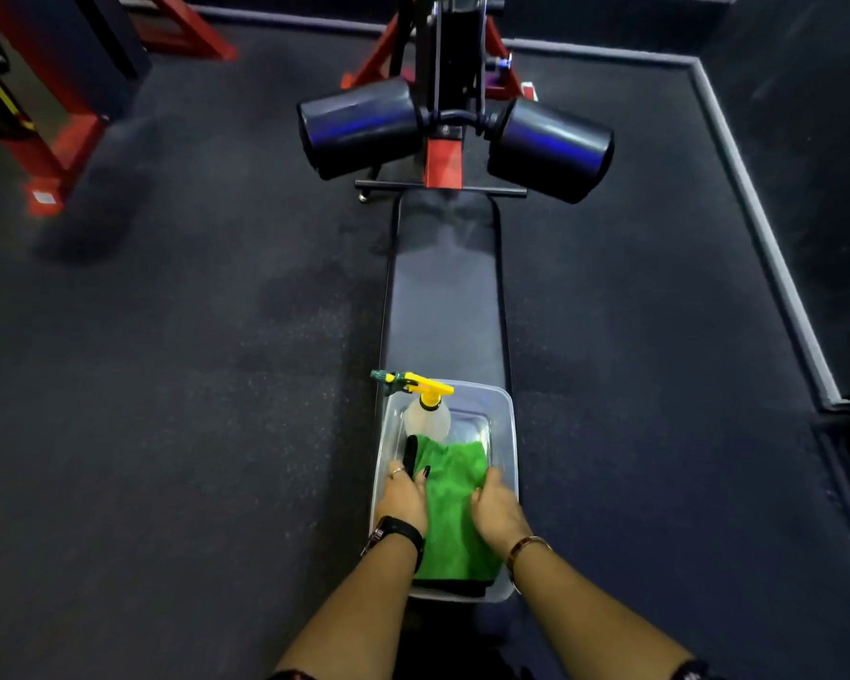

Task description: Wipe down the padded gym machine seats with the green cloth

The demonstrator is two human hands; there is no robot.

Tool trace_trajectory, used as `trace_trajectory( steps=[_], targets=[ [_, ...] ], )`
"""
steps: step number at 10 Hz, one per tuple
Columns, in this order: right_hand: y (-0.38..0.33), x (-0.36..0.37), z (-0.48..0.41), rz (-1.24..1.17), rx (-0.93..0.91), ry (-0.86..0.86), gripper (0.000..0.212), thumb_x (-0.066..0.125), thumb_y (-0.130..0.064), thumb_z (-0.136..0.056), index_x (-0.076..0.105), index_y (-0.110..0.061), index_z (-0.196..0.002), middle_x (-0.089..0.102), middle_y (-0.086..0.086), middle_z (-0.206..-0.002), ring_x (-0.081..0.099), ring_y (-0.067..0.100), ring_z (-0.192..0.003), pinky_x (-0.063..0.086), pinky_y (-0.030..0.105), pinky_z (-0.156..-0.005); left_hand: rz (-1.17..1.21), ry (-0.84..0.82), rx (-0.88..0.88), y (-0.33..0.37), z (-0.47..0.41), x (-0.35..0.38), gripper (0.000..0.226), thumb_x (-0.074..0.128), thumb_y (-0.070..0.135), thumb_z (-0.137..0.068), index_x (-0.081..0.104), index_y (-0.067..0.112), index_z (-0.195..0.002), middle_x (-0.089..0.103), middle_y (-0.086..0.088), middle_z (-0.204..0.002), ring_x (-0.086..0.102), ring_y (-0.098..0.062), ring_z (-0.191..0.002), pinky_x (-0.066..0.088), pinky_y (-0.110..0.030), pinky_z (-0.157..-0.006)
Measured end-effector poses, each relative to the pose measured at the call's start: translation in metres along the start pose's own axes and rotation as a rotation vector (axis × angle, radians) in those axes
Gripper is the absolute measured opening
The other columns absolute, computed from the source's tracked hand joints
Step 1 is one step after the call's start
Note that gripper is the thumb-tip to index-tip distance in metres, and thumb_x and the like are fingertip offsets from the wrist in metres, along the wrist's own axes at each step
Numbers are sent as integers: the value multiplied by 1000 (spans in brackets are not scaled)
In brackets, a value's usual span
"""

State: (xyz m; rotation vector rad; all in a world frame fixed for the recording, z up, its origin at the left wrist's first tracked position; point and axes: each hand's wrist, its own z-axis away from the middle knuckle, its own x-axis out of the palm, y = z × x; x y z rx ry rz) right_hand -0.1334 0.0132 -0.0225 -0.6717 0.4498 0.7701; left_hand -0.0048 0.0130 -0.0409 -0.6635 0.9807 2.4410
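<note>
Green cloth (455,522) lies in a clear tub (509,434) on the padded bench (445,296). The left hand (401,498) and right hand (499,512) rest apart on its 2 side edges; I cannot tell whether they grip. It looks soft, light and limp, so gathering a bunched fold should lift it easily.

Bench pad (445,296): smooth black vinyl-look cover, dull sheen. Roller pads (359,127) at its far end — same skin, glossier, blue glints. Frame (443,164) there: red painted metal, satin. On the pad's near end: clear glossy plastic tub (509,434); green cloth (455,512) inside, fuzzy matt pile, black hem; spray bottle (428,417) translucent plastic, yellow hard-plastic trigger. Floor (192,336) around the pad — matt, grainy, rubber-like.
</note>
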Motion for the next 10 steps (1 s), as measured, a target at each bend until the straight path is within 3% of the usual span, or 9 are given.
trace_trajectory(
  steps=[3, 6, 7, 9, 10],
  targets=[
    [-3, 32, -41, -16, 146, -26, 27, 18, -10, -95, 37, -7, -115, 50, 20, -128, 52, 33, -112, 41, 42, -96, 33, -36, -73, -15, -38, 23, 31, 46, 20, -96, 39, 0, -119, 54, -26, -118, 55, -42, -106, 44, -43, -87],
    [3, 47, -54, 62, 129, -11, 33, 15, -9, -95, 41, -7, -116, 49, 18, -130, 50, 32, -115, 40, 43, -100, -32, -46, -145, -23, -43, 36, 41, 46, 17, -95, 38, 4, -132, 48, -21, -128, 50, -38, -115, 42, -42, -94],
    [0, 40, -50, 109, 100, 19, 34, 17, -3, -94, 41, -6, -118, 49, 18, -130, 50, 32, -116, 41, 41, -99, -63, -21, -149, -18, -40, 34, 44, 41, 15, -95, 34, 4, -137, 47, -20, -132, 50, -36, -118, 41, -41, -95],
    [-14, 11, -12, 123, -10, 93, 38, 21, 2, -92, 44, -6, -121, 53, 18, -125, 53, 31, -111, 43, 37, -92, -3, 97, -20, 13, -2, -6, 36, 36, 15, -97, 47, 2, -129, 58, -23, -122, 55, -37, -111, 42, -37, -87],
    [-31, -23, 12, -168, -79, 212, 22, 30, -11, -96, 50, -15, -88, 62, 20, -104, 54, 29, -83, 43, 31, -71, 345, 267, 136, 22, 25, -47, 29, 43, 17, -96, 60, 8, -119, 64, -19, -117, 59, -33, -108, 43, -31, -87]
  ],
)
